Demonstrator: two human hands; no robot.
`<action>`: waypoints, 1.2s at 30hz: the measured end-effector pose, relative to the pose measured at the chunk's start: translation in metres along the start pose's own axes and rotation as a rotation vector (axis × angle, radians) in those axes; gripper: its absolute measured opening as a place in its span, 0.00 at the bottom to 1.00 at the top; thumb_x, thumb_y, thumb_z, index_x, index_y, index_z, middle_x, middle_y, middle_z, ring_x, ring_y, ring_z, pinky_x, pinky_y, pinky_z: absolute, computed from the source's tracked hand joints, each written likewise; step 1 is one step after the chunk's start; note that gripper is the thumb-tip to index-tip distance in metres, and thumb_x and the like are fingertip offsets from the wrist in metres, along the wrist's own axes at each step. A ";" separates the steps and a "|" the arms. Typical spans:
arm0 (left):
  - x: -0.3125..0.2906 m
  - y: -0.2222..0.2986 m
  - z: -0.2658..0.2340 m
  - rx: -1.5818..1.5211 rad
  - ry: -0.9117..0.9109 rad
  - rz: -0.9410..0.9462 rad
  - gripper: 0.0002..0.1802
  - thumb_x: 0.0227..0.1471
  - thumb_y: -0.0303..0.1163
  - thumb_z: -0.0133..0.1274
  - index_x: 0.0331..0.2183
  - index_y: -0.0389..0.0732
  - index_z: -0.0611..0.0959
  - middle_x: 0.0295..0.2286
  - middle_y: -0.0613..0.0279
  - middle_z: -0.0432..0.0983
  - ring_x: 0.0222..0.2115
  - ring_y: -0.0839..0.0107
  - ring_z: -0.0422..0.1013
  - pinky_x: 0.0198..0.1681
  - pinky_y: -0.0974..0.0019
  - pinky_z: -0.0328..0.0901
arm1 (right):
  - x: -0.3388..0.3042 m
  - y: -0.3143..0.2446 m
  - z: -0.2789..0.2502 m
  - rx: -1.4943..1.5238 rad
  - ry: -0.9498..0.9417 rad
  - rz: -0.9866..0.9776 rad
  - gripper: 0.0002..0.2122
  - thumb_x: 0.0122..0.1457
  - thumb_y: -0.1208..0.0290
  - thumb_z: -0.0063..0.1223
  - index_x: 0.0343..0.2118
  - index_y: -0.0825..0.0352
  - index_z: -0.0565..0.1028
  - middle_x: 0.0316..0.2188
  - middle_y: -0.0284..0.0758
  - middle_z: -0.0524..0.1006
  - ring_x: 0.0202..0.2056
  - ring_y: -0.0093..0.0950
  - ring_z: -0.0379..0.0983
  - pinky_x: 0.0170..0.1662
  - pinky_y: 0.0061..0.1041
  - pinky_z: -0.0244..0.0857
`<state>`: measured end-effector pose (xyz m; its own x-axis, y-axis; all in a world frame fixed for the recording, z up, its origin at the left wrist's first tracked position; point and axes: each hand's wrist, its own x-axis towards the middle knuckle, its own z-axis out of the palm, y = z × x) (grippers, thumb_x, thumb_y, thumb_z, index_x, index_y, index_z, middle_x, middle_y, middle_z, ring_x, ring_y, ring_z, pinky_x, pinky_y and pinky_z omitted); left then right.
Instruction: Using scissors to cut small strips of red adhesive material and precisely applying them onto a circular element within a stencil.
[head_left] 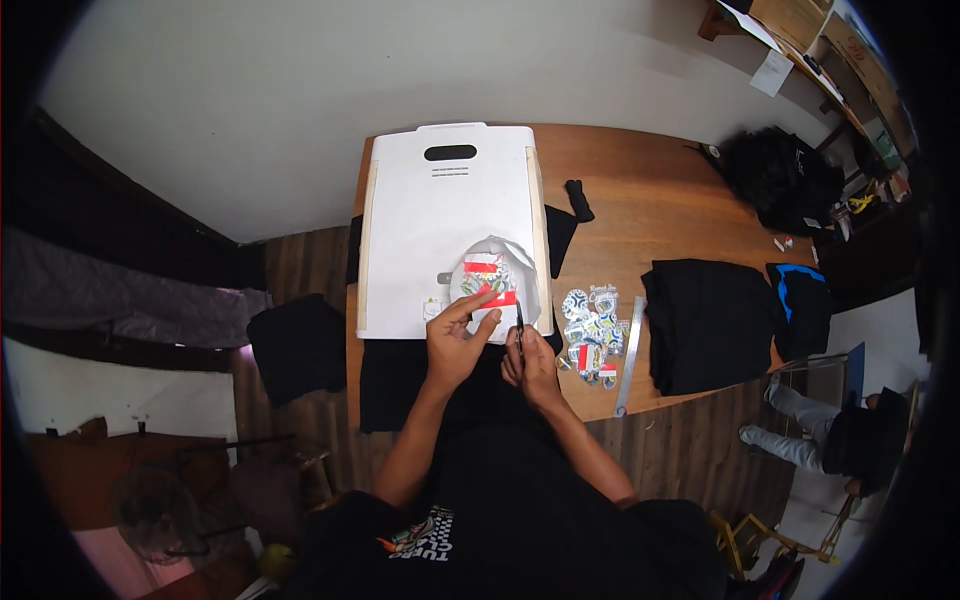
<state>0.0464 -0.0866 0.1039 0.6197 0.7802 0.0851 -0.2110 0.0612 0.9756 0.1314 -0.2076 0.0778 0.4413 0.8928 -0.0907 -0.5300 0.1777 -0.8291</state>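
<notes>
My left hand (458, 345) pinches a sheet of printed film (484, 268) with colourful round motifs and red-and-white patches. Its pale outer edge (527, 268) curls upward. Closed around a dark pair of scissors (519, 318), my right hand (533, 372) has the blades against the sheet's right part; the fingers partly hide the handles. Beneath both lies a large white board (450, 215) with an oval slot, resting on black cloth (400, 385). Several cut-out printed transfers (598, 325) lie to the right, beside a metal ruler (629, 357).
The wooden table (640, 200) bears folded black fabric (708, 325), a black and blue piece (800, 310), a small black item (579, 201) and a black bag (785, 175). Black cloth (297, 348) sits to the left. A person (840, 430) is at the far right.
</notes>
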 end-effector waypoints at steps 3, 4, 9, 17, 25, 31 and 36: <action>0.000 -0.001 -0.001 0.003 -0.004 0.004 0.18 0.53 0.14 0.58 0.47 0.27 0.81 0.42 0.53 0.78 0.44 0.72 0.73 0.50 0.72 0.67 | 0.001 0.005 -0.003 -0.005 -0.011 -0.009 0.19 0.73 0.53 0.30 0.37 0.65 0.67 0.12 0.24 0.55 0.11 0.16 0.46 0.16 0.19 0.45; 0.000 -0.001 -0.001 0.006 -0.007 -0.002 0.18 0.53 0.14 0.59 0.47 0.27 0.81 0.42 0.52 0.78 0.44 0.72 0.73 0.50 0.72 0.67 | 0.001 0.008 -0.005 -0.002 -0.017 -0.009 0.19 0.73 0.53 0.30 0.37 0.65 0.67 0.13 0.24 0.55 0.10 0.16 0.46 0.16 0.19 0.45; 0.000 0.001 0.000 0.040 0.000 0.050 0.17 0.53 0.15 0.59 0.47 0.27 0.81 0.41 0.53 0.78 0.44 0.73 0.73 0.49 0.72 0.68 | 0.000 0.009 -0.005 -0.031 -0.006 -0.021 0.19 0.73 0.53 0.30 0.37 0.65 0.67 0.12 0.24 0.55 0.11 0.16 0.46 0.16 0.19 0.45; 0.000 0.000 0.000 0.053 -0.004 0.047 0.17 0.53 0.15 0.59 0.46 0.28 0.82 0.40 0.54 0.78 0.43 0.73 0.73 0.48 0.73 0.68 | -0.001 0.012 -0.007 -0.011 -0.008 -0.007 0.19 0.73 0.53 0.30 0.37 0.65 0.67 0.12 0.24 0.54 0.10 0.16 0.45 0.16 0.19 0.45; -0.001 0.000 0.000 0.044 -0.001 0.033 0.17 0.52 0.15 0.59 0.46 0.27 0.82 0.41 0.53 0.79 0.43 0.73 0.73 0.48 0.73 0.67 | -0.002 0.010 -0.006 0.006 0.010 0.002 0.19 0.73 0.53 0.30 0.36 0.65 0.66 0.12 0.24 0.54 0.10 0.16 0.46 0.16 0.19 0.45; 0.000 0.001 0.001 0.037 -0.004 0.058 0.17 0.52 0.15 0.59 0.46 0.27 0.82 0.40 0.54 0.78 0.43 0.73 0.73 0.48 0.73 0.67 | -0.001 0.013 -0.007 -0.005 0.002 0.005 0.19 0.73 0.53 0.30 0.36 0.65 0.66 0.12 0.24 0.55 0.10 0.16 0.46 0.15 0.19 0.45; 0.000 0.001 0.001 0.049 0.004 0.060 0.17 0.53 0.15 0.59 0.46 0.27 0.81 0.40 0.54 0.78 0.43 0.73 0.73 0.48 0.74 0.67 | -0.002 0.013 -0.010 0.010 -0.003 -0.001 0.19 0.73 0.53 0.30 0.36 0.65 0.66 0.12 0.24 0.55 0.10 0.16 0.46 0.15 0.19 0.45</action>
<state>0.0464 -0.0872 0.1052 0.6043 0.7838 0.1433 -0.2102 -0.0167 0.9775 0.1304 -0.2111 0.0616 0.4394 0.8940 -0.0884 -0.5372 0.1826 -0.8234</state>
